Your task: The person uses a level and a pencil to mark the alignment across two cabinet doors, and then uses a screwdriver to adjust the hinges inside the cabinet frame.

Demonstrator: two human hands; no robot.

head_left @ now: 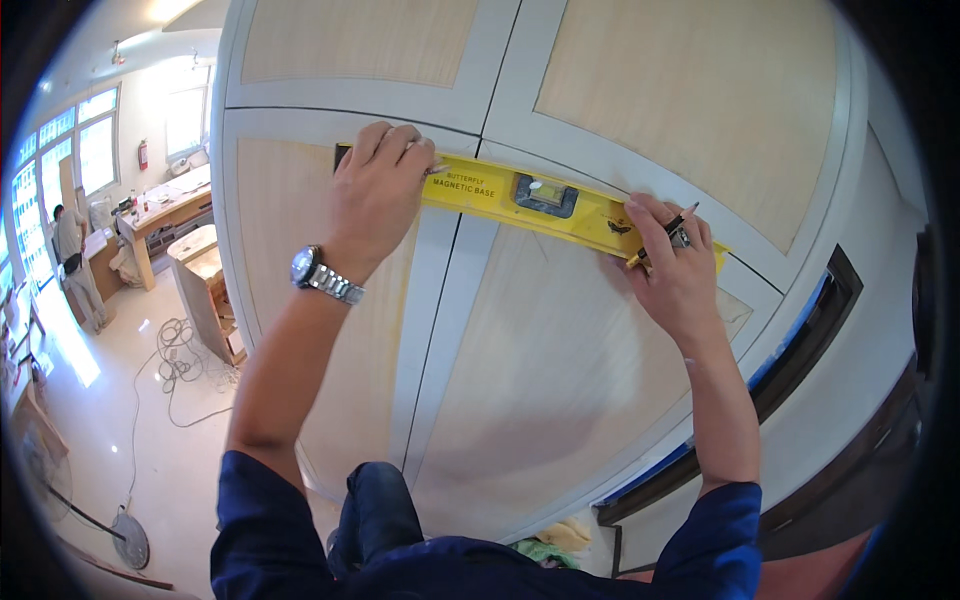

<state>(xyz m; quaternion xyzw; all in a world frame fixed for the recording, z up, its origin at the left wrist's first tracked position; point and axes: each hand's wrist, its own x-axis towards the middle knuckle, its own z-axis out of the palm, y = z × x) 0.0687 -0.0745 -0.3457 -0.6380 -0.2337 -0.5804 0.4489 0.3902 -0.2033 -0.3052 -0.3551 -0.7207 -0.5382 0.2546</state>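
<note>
A yellow spirit level (490,198) lies across the upper part of the lower cabinet doors (560,330), just under the gap below the upper doors. It tilts down toward the right, and its vial window sits near the middle. My left hand (380,190), with a steel watch (325,275) on the wrist, is closed over the level's left end. At the other end my right hand (675,255) grips the level. A dark pencil (665,234) is tucked between the right hand's fingers, its tip pointing up and right.
Cables (180,360) lie coiled on the shiny floor at left, beside a small wooden cabinet (200,265). Farther back, a person (75,255) stands near a workbench (165,205). A standing fan's round base (130,540) is at lower left. Crumpled cloths (550,540) lie below the doors.
</note>
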